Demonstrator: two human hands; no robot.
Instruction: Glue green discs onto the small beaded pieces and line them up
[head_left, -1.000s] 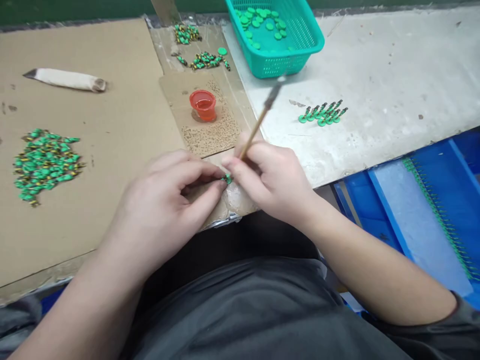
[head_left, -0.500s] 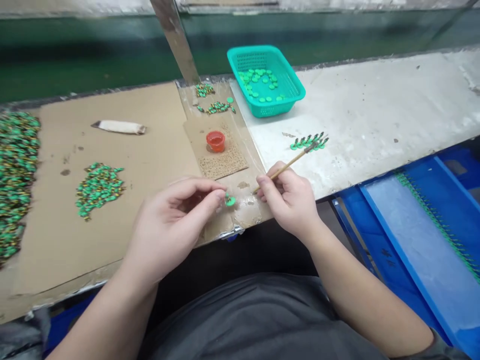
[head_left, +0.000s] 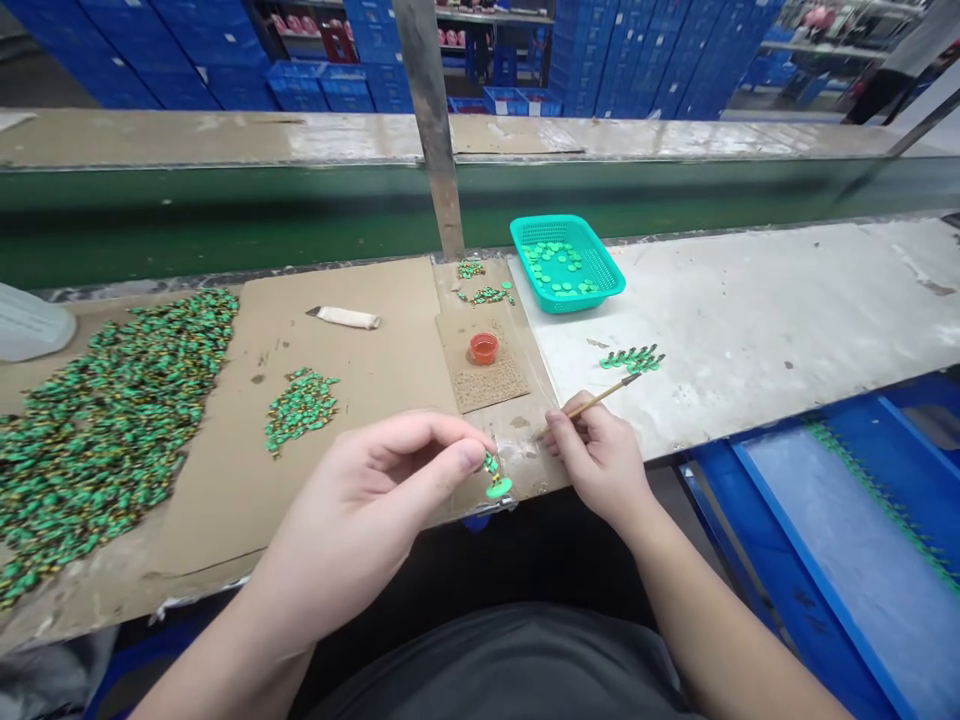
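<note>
My left hand (head_left: 382, 500) pinches a figure (head_left: 493, 468) at lower centre; my right hand (head_left: 606, 462) grips a brush (head_left: 598, 400); I should pinch lightly, base (head_left: 499, 489) level.

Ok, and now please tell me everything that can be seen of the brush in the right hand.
The brush is thin and straight, with a light brown handle that looks like wood and a dark tip. The right hand pinches it between thumb and fingers, hiding part of the handle. It is held slanted, the tip pointing forward and to the right, towards the small green figures. In this view the tip appears just in front of them. Whether it is wet cannot be told.
</note>
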